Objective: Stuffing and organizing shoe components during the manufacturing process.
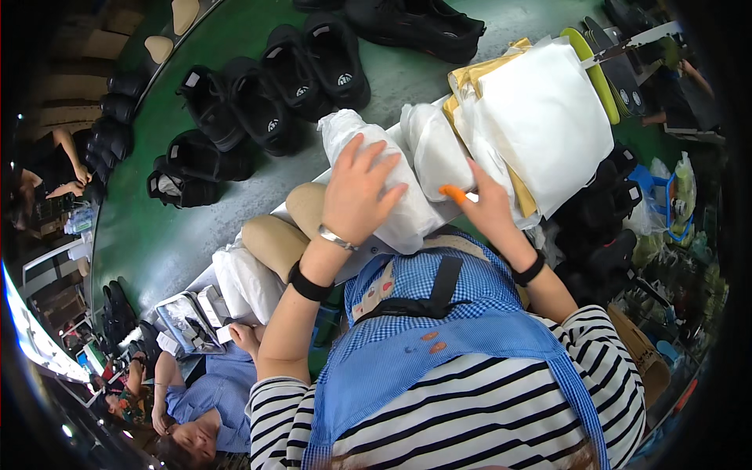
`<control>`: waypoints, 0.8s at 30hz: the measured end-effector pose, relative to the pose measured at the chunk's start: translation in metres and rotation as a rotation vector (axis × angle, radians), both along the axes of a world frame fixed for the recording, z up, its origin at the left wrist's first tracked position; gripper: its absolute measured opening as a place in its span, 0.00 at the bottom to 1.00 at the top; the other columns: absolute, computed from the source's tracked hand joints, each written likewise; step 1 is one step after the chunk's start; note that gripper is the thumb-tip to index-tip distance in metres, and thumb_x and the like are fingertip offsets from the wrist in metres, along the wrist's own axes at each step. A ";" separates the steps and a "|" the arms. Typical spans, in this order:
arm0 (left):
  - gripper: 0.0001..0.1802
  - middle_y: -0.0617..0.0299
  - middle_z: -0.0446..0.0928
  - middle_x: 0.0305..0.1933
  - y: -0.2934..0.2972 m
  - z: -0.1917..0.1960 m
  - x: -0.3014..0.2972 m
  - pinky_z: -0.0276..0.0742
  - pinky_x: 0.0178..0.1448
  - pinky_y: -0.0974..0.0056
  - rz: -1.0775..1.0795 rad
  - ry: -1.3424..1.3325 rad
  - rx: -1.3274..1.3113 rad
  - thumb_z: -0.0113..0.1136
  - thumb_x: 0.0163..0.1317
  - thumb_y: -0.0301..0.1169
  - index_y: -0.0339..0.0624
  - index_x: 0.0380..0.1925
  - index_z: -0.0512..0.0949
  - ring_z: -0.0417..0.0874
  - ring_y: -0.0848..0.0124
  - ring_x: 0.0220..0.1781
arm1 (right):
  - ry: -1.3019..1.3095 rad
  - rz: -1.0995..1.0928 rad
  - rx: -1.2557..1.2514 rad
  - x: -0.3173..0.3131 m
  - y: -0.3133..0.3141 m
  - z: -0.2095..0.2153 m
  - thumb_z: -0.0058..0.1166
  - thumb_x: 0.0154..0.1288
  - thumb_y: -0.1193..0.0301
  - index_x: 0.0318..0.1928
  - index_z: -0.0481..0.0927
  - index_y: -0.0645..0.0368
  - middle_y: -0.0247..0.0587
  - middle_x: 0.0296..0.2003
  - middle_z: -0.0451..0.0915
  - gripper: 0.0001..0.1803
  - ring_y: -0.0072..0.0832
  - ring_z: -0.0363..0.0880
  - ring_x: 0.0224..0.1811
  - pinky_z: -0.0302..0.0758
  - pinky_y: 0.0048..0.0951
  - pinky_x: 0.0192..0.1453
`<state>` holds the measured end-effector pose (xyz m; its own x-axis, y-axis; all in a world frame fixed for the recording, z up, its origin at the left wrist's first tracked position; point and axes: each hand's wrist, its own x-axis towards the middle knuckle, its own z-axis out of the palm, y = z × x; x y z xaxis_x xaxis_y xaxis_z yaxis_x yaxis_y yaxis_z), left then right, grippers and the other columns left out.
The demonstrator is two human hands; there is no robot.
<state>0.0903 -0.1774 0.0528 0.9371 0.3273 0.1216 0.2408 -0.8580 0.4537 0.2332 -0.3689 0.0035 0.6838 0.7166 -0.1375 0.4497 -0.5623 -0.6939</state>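
My left hand (356, 192) lies with spread fingers on a shoe wrapped in white tissue paper (376, 168), pressing it from above. My right hand (486, 205), with an orange cover on one fingertip, pinches the edge of white paper beside a second wrapped bundle (435, 149). A stack of white paper sheets (548, 117) on yellowish sheets lies just right of both hands. I wear a striped shirt and a blue checked apron (439, 345).
Several black shoes (266, 102) lie on the green conveyor (157, 235) beyond the bundles. Tan shoe forms (274, 239) sit near my left wrist. A seated person in blue (204, 392) is at lower left, another person (47, 168) at far left. Bins and bags (666, 204) crowd the right.
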 end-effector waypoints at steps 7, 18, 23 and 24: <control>0.21 0.58 0.75 0.48 0.031 0.004 0.023 0.73 0.52 0.70 0.372 -0.309 -0.598 0.59 0.60 0.31 0.37 0.53 0.73 0.77 0.71 0.49 | 0.757 -0.092 0.319 0.048 0.002 0.047 0.61 0.57 0.71 0.57 0.70 0.67 0.40 0.42 0.79 0.28 0.20 0.76 0.39 0.73 0.21 0.44; 0.13 0.67 0.77 0.32 0.033 0.021 0.066 0.70 0.34 0.73 0.073 -0.269 -1.737 0.56 0.64 0.40 0.41 0.37 0.76 0.74 0.80 0.29 | 1.044 -0.113 0.387 0.069 -0.005 0.049 0.51 0.65 0.67 0.58 0.68 0.67 0.46 0.46 0.78 0.24 0.32 0.78 0.48 0.75 0.32 0.53; 0.12 0.68 0.76 0.37 0.050 0.016 0.103 0.71 0.40 0.71 -0.047 -0.070 -1.804 0.53 0.66 0.39 0.43 0.42 0.74 0.75 0.79 0.37 | 1.365 -0.536 0.835 0.101 -0.053 0.019 0.44 0.65 0.60 0.57 0.67 0.64 0.52 0.52 0.74 0.26 0.41 0.74 0.55 0.70 0.41 0.61; 0.13 0.68 0.76 0.38 0.049 0.009 0.111 0.71 0.40 0.70 -0.120 0.122 -1.756 0.53 0.66 0.39 0.43 0.43 0.74 0.75 0.79 0.38 | 1.483 -0.561 1.005 0.098 -0.053 0.014 0.47 0.63 0.58 0.58 0.66 0.63 0.52 0.54 0.72 0.28 0.42 0.71 0.57 0.68 0.42 0.63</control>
